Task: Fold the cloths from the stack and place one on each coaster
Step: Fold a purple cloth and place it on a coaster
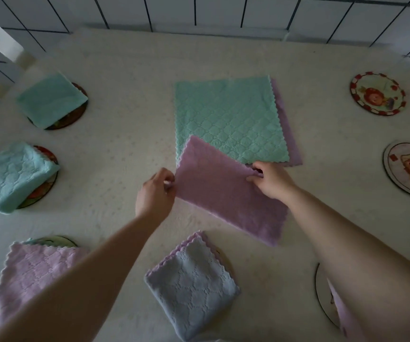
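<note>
Nearest row: a grey-blue folded cloth (191,285) lay over its coaster, only a sliver of rim showing at its right edge. To its left a lilac folded cloth (29,272) covered most of another coaster (58,240). To the right, a coaster (322,299) sat largely hidden beneath the right forearm, with a strip of lilac fabric on it; whether that cloth was folded could not be told.

Middle: the cloth in hand (228,196), lilac, already doubled to a rectangle, was held at its two far corners. The left hand (156,191) pinched one corner between thumb and fingertips; the right hand (270,180) gripped the other, fingers curled round the scalloped edge. Its far corner overlapped the stack. Judged: one more fold due, then placing.

Left side: two teal folded cloths, one (14,174) nearer, one (51,99) farther, each on a coaster.

Right side: two coasters bare, one (408,169) nearer, one (377,93) farther.

Far centre: the stack (228,117), a green cloth uppermost and a lilac one beneath, both unfolded.

Tally, as judged: four coasters plainly served, one probable, two waiting; one cloth half-folded, two still on the stack.
</note>
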